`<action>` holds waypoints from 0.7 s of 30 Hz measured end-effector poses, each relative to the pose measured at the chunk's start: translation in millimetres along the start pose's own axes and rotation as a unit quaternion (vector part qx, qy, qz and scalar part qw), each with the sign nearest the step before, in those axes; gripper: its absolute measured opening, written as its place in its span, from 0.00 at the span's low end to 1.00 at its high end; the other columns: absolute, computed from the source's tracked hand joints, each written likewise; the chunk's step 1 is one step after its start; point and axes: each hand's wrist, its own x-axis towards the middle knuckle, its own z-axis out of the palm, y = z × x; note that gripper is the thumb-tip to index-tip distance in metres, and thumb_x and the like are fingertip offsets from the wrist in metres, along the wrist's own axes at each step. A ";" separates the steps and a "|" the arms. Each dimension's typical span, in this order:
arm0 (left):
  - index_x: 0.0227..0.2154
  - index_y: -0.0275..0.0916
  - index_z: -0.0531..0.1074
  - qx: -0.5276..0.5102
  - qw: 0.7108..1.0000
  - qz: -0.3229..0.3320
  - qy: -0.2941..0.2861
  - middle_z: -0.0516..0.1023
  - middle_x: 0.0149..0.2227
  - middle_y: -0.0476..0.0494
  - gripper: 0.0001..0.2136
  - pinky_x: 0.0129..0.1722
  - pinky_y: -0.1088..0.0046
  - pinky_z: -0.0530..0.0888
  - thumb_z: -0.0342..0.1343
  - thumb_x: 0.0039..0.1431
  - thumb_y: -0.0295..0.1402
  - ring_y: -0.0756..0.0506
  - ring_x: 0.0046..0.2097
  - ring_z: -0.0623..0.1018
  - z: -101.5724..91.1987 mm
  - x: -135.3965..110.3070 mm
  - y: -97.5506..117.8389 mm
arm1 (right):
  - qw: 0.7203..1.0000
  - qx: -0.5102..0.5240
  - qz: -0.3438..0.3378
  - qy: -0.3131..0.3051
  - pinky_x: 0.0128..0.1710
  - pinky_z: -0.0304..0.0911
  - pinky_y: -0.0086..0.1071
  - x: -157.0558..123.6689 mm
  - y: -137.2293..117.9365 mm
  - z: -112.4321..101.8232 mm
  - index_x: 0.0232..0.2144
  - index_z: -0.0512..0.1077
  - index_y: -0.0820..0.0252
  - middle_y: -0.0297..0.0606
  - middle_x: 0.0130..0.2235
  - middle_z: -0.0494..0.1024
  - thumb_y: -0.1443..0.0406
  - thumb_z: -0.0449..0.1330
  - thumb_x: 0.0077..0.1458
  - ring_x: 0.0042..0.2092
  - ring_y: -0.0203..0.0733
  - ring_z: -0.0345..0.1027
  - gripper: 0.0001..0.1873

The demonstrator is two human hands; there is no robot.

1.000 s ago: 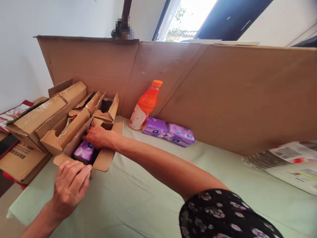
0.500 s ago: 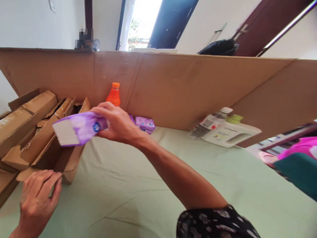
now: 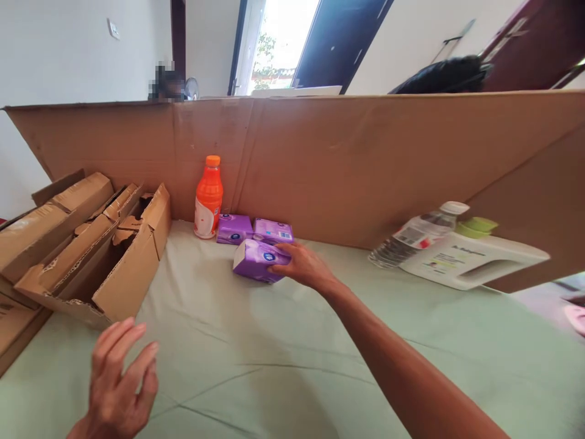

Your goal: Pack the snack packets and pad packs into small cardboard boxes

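Observation:
My right hand [image 3: 304, 263] grips the right end of a purple tissue pack [image 3: 256, 261], which is low over the cloth; whether it touches the cloth I cannot tell. Just behind it, two more purple packs, a left one [image 3: 234, 229] and a right one [image 3: 274, 230], lie side by side. An orange bottle [image 3: 209, 198] stands upright at their left. My left hand [image 3: 122, 375] is open, fingers apart and holding nothing, near the front end of the cardboard boxes [image 3: 130, 268].
A tall cardboard panel [image 3: 347, 164] closes off the back of the green cloth surface [image 3: 219, 378]. At the right, a clear water bottle [image 3: 406, 241] leans against a white jug [image 3: 475, 259] with a green cap. A person's head shows beyond the panel.
My right hand has carried the tissue pack from above the cardboard box rightward and down to the other packs. My left hand has let go of the box edge and moved right.

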 end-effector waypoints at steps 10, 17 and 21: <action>0.57 0.38 0.69 -0.099 0.958 -0.252 -0.093 0.69 0.61 0.33 0.20 0.57 0.49 0.73 0.59 0.63 0.34 0.34 0.60 0.72 162.0 12.5 -41.2 | 0.996 -0.049 -0.007 0.080 0.56 0.64 0.59 17.2 -30.0 -2.8 0.60 0.72 0.62 0.59 0.68 0.62 0.55 0.61 0.58 0.63 0.68 0.65 0.30; 0.59 0.39 0.68 -0.177 0.909 -0.376 -0.036 0.68 0.63 0.36 0.21 0.59 0.47 0.72 0.59 0.66 0.40 0.36 0.61 0.72 247.4 35.7 -77.6 | 0.949 0.068 -0.290 0.103 0.59 0.63 0.53 63.6 -166.2 -23.6 0.52 0.77 0.52 0.44 0.64 0.71 0.60 0.53 0.64 0.63 0.54 0.66 0.18; 0.60 0.40 0.67 -0.220 0.878 -0.426 -0.001 0.67 0.63 0.36 0.22 0.59 0.46 0.72 0.59 0.66 0.40 0.35 0.61 0.71 260.2 26.1 -93.6 | 0.923 0.012 -0.382 0.052 0.62 0.58 0.45 99.2 -260.0 -18.5 0.59 0.72 0.58 0.45 0.66 0.68 0.64 0.49 0.68 0.67 0.48 0.60 0.22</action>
